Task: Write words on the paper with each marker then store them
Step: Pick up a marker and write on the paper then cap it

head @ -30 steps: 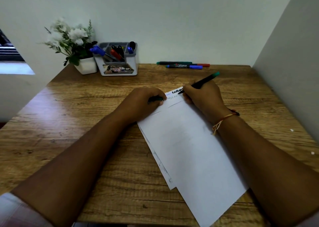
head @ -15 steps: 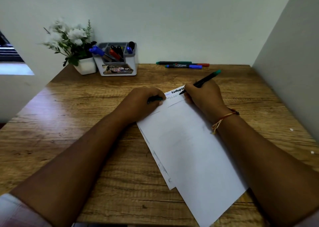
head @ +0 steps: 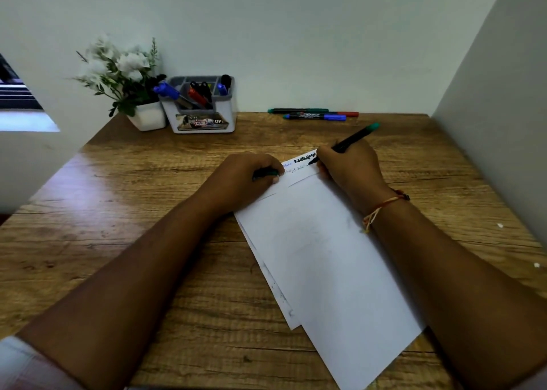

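Writing near top edge of paper — green-ended marker tilted, tip on sheet beside dark scrawl. Right hand fingers pinch marker barrel. Left hand rests on paper's top left corner, fingers curled round green cap. Spare markers lie at desk back — organizer, potted flowers far left.

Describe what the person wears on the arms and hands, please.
The right wrist carries a thin red, orange and yellow thread bracelet with loose ends. A pale fabric sleeve shows at the left elbow. The forearms are uncovered; no rings are visible.
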`<state>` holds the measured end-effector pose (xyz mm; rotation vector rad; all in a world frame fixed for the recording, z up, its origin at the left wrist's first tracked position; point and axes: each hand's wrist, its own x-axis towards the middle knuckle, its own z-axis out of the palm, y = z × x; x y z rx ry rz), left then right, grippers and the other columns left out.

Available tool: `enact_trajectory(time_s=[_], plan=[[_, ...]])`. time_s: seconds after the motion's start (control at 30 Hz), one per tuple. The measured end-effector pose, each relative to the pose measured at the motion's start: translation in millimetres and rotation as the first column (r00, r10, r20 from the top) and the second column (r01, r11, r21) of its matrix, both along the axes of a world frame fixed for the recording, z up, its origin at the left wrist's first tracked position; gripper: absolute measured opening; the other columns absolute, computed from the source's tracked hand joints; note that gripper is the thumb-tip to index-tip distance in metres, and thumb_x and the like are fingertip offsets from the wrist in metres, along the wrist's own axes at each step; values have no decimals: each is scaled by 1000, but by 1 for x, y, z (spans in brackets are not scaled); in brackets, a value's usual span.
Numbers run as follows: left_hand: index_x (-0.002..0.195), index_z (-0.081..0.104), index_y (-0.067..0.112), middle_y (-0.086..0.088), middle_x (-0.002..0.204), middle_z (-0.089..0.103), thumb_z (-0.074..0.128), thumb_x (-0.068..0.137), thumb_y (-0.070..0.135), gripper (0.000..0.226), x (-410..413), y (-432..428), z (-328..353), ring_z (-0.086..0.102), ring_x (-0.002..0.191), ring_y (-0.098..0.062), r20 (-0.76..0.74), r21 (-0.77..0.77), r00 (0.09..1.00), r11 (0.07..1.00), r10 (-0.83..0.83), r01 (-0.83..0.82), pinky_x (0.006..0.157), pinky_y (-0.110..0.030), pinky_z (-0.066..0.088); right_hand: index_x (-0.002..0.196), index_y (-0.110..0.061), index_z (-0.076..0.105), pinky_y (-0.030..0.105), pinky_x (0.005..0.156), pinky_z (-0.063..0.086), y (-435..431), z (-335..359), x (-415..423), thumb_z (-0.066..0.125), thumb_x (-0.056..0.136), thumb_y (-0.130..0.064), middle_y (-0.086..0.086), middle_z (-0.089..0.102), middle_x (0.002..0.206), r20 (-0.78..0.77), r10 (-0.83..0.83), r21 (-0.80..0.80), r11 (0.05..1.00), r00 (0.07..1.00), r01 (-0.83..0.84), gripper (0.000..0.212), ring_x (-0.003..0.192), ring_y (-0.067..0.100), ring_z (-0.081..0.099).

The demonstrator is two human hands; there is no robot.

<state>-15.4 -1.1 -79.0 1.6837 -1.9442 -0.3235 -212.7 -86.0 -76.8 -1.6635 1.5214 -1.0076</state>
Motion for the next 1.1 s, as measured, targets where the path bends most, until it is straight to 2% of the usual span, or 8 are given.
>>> enact_trajectory(time_s=[0.13,0.27,0.43,0.53,0.67,0.77,0.97,1.1], plan=[[113,70,30,11,115,69,66,91,22,24,0,-1,0,60,102,-5,3,11,1000,1000,3,-3,84,-17,44,62,-14,64,27,63,42,2,1,-1,62,85,-25,-2,69,63,-19,6,-20,1000,1000,-6,26,71,13,66],[113,70,30,11,115,69,66,91,23,24,0,-1,0,60,101,-4,6,12,1000,1000,6,-6,82,-15,42,70,-12,70,29,66,49,0,1,-1,62,84,-26,2,74,73,-2,2,6,1000,1000,-2,22,78,18,70],[112,71,29,12,114,69,67,91,22,23,0,-1,-1,61,102,-4,1,12,1000,1000,17,-17,79,-3,37,71,-12,72,31,71,53,0,0,-1,63,82,-27,0,74,68,9,0,1,1000,1000,0,21,77,16,71],[113,70,31,12,115,69,66,91,23,24,0,-1,-1,60,102,-4,-4,22,1000,1000,17,-16,82,-8,40,76,-8,73,33,73,55,0,0,-1,62,83,-27,3,75,72,14,-5,3,1000,1000,5,23,78,18,71],[113,70,32,12,115,69,66,91,23,24,0,-1,-1,61,103,-5,-3,24,1000,1000,16,-15,85,-17,44,79,-7,74,27,63,48,2,2,-1,61,86,-26,3,75,74,-12,-10,-14,1000,1000,10,24,76,16,70],[113,71,30,12,116,69,66,91,23,24,0,-1,0,61,103,-5,-5,19,1000,1000,13,-13,83,-14,43,82,-6,74,25,57,42,2,4,-1,61,86,-26,3,74,75,-26,1,9,1000,1000,-1,24,75,13,67],[113,71,30,12,116,68,66,92,22,24,0,-1,0,60,103,-5,-3,18,1000,1000,15,-14,83,-13,42,81,-8,73,24,61,45,2,6,-1,60,88,-24,2,74,77,-7,-21,3,1000,1000,21,22,78,16,67],[113,71,30,12,116,68,66,92,22,24,0,-1,0,61,104,-6,2,17,1000,1000,10,-10,83,-13,41,69,-13,66,26,61,44,4,7,-2,60,88,-25,-2,69,67,5,-8,13,1000,1000,8,23,69,11,64]])
